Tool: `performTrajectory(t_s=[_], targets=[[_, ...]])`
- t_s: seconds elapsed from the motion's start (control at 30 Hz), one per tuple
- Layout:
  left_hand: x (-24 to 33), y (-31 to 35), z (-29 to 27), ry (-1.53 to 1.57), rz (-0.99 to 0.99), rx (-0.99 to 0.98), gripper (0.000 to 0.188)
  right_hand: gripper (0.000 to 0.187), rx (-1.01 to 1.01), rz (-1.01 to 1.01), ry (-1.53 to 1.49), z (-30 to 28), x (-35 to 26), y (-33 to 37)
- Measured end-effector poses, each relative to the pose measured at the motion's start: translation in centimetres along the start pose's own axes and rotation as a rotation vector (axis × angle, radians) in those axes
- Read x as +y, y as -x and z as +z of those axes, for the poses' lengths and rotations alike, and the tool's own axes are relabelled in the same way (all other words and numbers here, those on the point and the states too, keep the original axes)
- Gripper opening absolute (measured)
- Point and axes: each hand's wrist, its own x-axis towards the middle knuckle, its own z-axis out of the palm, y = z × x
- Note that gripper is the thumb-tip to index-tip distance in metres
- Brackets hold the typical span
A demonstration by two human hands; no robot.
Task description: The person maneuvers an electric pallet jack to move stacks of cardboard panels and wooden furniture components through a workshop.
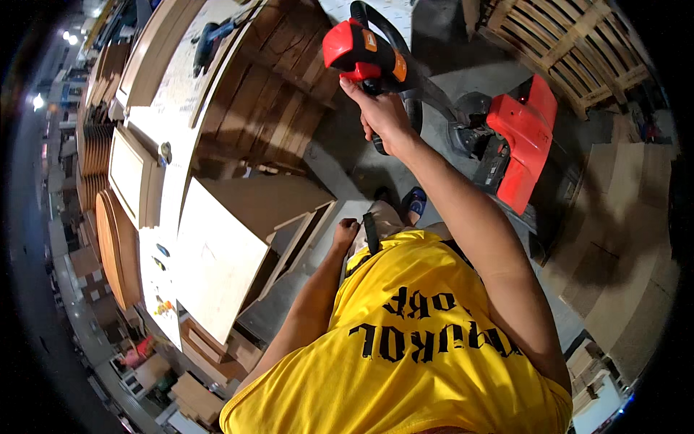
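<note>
Right hand (384,117) closed on red-and-black tiller handle (365,54)

Fingers wrap its black grip, thumb up near the red part; handle sits ahead of the person, black shaft (437,101) running to a glossy red truck cover (524,141) at right; left hand (345,233) is low by the thigh, can't tell if it holds anything; pale wooden box cabinet (217,260) at left; blue-and-black drill (208,47) on white-topped desk (171,189).

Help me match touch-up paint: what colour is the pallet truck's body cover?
The body cover is red; head view shows it.
</note>
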Motion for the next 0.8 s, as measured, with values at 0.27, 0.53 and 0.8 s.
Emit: performTrajectory(t_s=[0.27,0.53,0.8], targets=[[-2.5,5.1,-2.6,-0.162,0.129,0.044,0.039,0.052,0.021,0.055,0.019,4.7,1.0,1.1],[14.0,10.7,-14.4,-0.572,0.952,0.206,0.024,0.060,0.089,0.053,0.149,5.6,0.8,1.2],[12.5,11.4,-21.4,-0.799,0.857,0.560,0.041,0.064,0.118,0.083,0.228,8.1,0.7,3.6]])
